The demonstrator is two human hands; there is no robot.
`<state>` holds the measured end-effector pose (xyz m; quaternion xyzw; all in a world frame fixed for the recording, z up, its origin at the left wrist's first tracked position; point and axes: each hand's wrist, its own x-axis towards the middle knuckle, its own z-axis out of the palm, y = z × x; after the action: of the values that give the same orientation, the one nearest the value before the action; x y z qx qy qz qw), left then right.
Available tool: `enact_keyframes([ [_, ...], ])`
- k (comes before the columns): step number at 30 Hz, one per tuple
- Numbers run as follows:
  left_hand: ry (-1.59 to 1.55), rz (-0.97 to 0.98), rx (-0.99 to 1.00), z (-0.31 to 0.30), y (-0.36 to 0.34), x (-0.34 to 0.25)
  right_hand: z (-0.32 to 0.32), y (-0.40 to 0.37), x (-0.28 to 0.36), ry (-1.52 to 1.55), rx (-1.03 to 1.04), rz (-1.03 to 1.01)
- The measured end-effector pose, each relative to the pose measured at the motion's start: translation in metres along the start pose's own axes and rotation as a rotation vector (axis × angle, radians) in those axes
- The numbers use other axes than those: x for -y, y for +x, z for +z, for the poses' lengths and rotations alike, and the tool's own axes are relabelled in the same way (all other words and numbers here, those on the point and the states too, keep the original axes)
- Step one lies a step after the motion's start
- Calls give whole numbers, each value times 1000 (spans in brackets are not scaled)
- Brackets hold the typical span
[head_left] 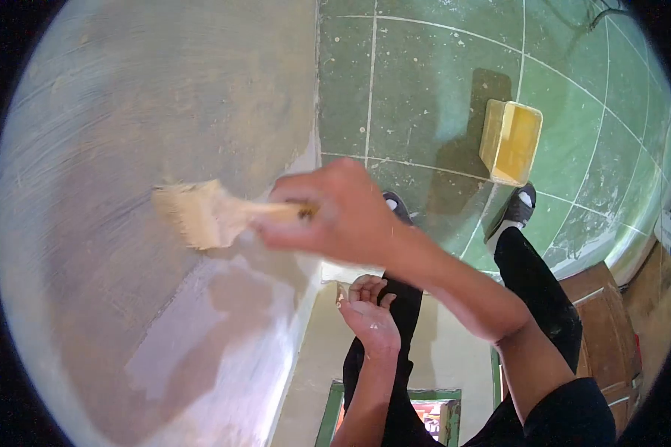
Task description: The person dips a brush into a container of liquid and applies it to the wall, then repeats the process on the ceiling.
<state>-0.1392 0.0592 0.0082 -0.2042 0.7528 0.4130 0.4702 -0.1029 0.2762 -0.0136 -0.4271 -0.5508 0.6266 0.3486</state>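
**Flat paintbrush over a streaked grey wall**

Your right hand pinches the brush by its handle; the bristles point away from your fingers, toward the wall. You can't tell whether they touch it. Your left hand is below, palm up, fingers loosely curled and holding nothing. Beyond, a yellow rectangular tub stands on green, white-spattered floor tiles, near your right foot.
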Motion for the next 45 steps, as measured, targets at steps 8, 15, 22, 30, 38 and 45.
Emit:
enact_keyframes([
  [8,-6,11,27,8,1,-5,50,-5,-275,-336,-84,378],
  [15,-38,-4,60,3,3,-3,64,-1,-281,-542,-53,543],
  [22,-1,-12,31,2,4,-5,32,-11,-161,-288,-11,331],
  [30,-2,1,66,13,1,-11,51,-12,-285,-172,-82,459],
  [38,-46,20,106,11,1,-13,60,3,-300,-493,-70,658],
  [45,-47,42,128,12,1,-12,81,44,-283,-588,-82,527],
])
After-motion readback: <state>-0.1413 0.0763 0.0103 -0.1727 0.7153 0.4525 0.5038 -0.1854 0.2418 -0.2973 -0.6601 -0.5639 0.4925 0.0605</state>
